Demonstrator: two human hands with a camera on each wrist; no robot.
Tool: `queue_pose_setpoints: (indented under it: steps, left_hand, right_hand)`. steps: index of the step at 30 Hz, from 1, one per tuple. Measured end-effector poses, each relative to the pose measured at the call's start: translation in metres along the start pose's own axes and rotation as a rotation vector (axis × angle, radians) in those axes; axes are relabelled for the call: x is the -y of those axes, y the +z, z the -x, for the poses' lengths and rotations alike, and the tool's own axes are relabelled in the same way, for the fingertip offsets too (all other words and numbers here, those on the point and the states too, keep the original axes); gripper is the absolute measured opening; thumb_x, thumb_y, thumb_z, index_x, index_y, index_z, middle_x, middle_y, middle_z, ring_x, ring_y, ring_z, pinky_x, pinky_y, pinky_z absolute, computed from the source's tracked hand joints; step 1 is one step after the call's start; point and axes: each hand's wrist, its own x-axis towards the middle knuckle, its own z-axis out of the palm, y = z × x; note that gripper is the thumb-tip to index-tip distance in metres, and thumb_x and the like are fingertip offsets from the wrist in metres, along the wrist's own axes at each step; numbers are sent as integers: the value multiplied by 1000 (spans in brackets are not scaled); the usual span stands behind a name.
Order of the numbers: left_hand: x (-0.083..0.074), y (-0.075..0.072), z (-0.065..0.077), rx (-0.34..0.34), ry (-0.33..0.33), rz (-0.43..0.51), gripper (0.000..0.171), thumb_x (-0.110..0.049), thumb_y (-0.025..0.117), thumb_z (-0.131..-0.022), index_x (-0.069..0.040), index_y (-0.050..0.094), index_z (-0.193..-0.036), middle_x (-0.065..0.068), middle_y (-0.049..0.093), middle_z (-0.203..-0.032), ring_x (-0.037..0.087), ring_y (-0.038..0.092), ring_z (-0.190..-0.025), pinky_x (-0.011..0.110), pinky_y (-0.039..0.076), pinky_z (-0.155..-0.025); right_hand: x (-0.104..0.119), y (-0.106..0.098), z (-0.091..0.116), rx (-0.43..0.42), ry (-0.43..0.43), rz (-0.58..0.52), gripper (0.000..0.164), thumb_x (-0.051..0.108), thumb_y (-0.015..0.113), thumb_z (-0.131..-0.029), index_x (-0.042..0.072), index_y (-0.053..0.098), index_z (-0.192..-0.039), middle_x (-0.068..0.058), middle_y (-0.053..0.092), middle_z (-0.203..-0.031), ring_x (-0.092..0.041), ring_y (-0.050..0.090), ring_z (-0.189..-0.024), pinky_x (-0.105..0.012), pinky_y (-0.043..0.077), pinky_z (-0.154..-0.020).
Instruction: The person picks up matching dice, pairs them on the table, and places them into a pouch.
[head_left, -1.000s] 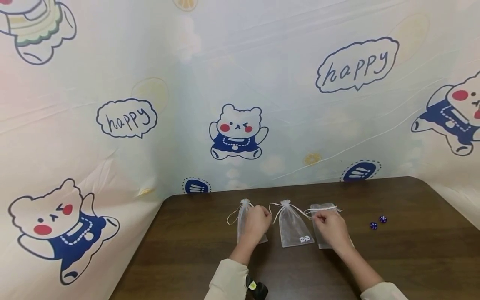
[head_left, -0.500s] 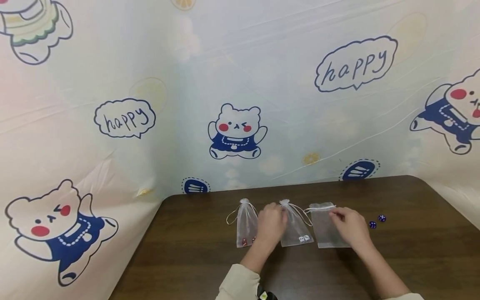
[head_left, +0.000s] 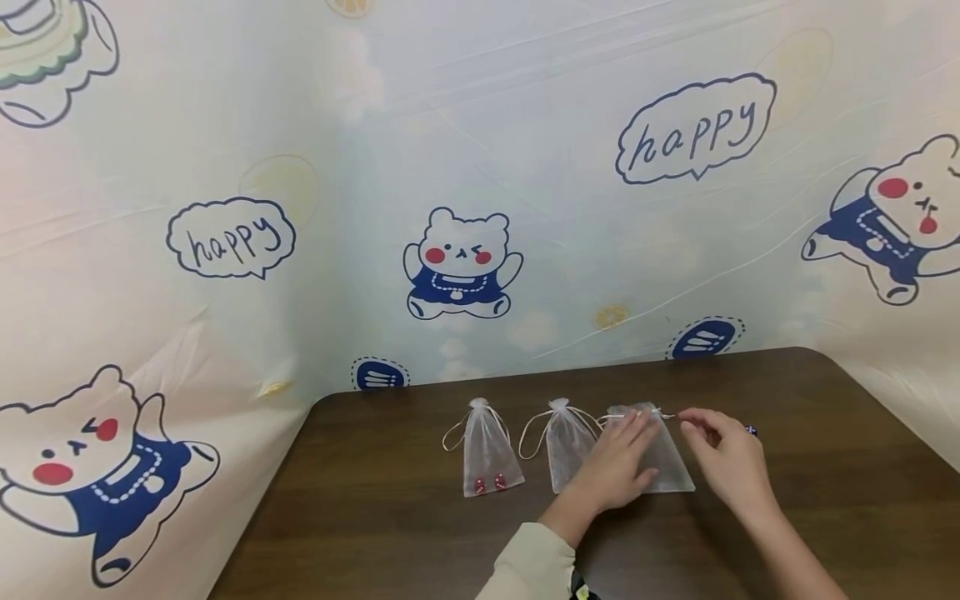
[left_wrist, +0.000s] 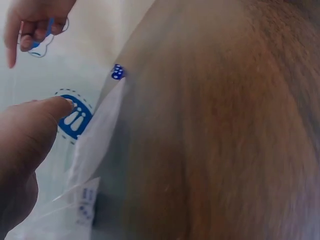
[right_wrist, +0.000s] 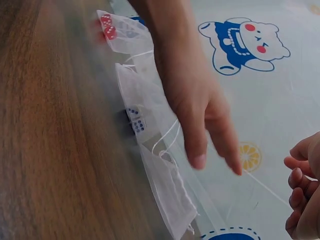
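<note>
Three sheer white drawstring bags lie in a row on the table. Over the right bag (head_left: 671, 471), near its mouth, is my left hand (head_left: 615, 467), fingers outstretched; whether it touches the mesh cannot be told. Just right of that bag's drawstring end hovers my right hand (head_left: 731, 462), thumb and index apart, the other fingers loosely curled, with nothing visible in it. My left forearm partly covers the middle bag (head_left: 566, 450), whose white dice (right_wrist: 136, 120) show in the right wrist view. The left bag (head_left: 487, 446) is cinched, with two red dice (head_left: 500, 481) inside.
A blue die (head_left: 752, 431) peeks out behind my right hand, and shows in the left wrist view too. The brown table (head_left: 375, 517) ends at a printed cloth backdrop (head_left: 360, 250) with bears and "happy" bubbles.
My left hand has travelled right, from the left bag past the middle one to the right bag, its fingers straightening. My right hand has shifted right, off the right bag, now covering most of the blue dice.
</note>
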Motion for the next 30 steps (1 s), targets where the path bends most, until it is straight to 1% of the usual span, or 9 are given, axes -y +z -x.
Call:
queue_pose_setpoints:
  steps: [2,6,7,11,14,17,21,26,30]
  left_hand:
    - [-3,3,-3,23,-4,0,63,-42,53,-92,-18,31,-145,1,24,-150,16,15,-138,36,20,-109]
    - [-6,7,-6,58,-6,30,61,-42,50,-93,-20,29,-146,1,23,-151,16,16,-138,37,20,-109]
    - [-7,8,-6,65,-6,37,61,-42,49,-93,-20,29,-146,0,23,-151,16,16,-138,37,20,-108]
    - [-7,10,-7,107,-12,70,59,-42,49,-94,-21,30,-145,0,21,-152,15,16,-138,34,20,-108]
    - [-7,12,-7,142,-10,64,58,-42,49,-94,-22,32,-145,-1,21,-151,15,16,-138,33,20,-109]
    - [-8,15,-7,173,1,37,57,-44,49,-93,-23,33,-144,-3,24,-150,16,17,-137,33,20,-108]
    - [-11,16,-10,205,12,30,54,-44,47,-94,-25,35,-143,-5,26,-149,14,18,-137,34,21,-108]
    - [-16,14,-14,253,-2,42,50,-44,43,-96,-29,36,-142,-9,26,-149,10,17,-137,30,20,-108]
    - [-18,12,-14,279,-15,41,47,-42,43,-96,-31,38,-141,-10,27,-148,8,18,-136,28,20,-108]
  right_hand:
    - [-2,-1,1,-5,-3,-5,10,7,63,-86,2,68,-93,-1,54,-72,-11,44,-66,-27,37,-55]
    - [-4,-1,3,-11,-5,-9,9,7,63,-86,3,68,-93,0,52,-71,-8,42,-64,-25,36,-54]
    - [-3,-2,3,-8,-2,-13,10,7,63,-86,2,68,-93,0,52,-71,-8,42,-64,-23,34,-54]
    - [-5,-4,4,-6,10,-11,10,8,62,-87,3,68,-93,0,52,-72,-7,42,-64,-22,34,-54]
    - [-6,-5,4,0,23,-10,10,9,62,-88,4,68,-94,0,53,-73,-7,42,-65,-22,35,-54]
    - [-6,-5,4,5,34,-8,11,10,61,-88,4,68,-95,-1,53,-74,-8,43,-66,-22,35,-54]
    - [-8,-6,4,7,46,-8,12,11,61,-89,5,68,-95,-1,53,-74,-8,42,-66,-22,35,-54]
    - [-8,-7,4,14,59,-15,14,13,60,-90,4,68,-97,-1,53,-75,-8,42,-65,-23,35,-53]
    - [-9,-8,4,17,69,-18,15,13,60,-90,4,68,-97,-1,53,-75,-8,43,-66,-23,35,-54]
